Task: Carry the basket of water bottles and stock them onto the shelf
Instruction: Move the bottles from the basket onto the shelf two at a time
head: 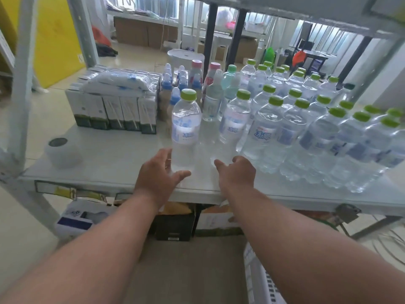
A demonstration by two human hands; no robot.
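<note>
A clear water bottle with a green cap (185, 128) stands upright near the front of the white shelf board (109, 163). My left hand (158, 172) is at its base, fingers at the bottle's left side and thumb stretched in front of it, not closed round it. My right hand (237, 172) hovers just right of that bottle with loosely curled fingers and holds nothing. Several rows of the same green-capped bottles (295, 128) fill the right half of the shelf. The rim of a white basket (260, 279) shows at the bottom right, below my right forearm.
Green-and-white cartons (114, 110) with a plastic pack on top stand at the shelf's left. Behind the front bottle are blue-capped and pink-capped bottles (175, 84). A white round container (62, 152) sits at the front left. Boxes (175, 224) lie under the shelf. An upper shelf hangs overhead.
</note>
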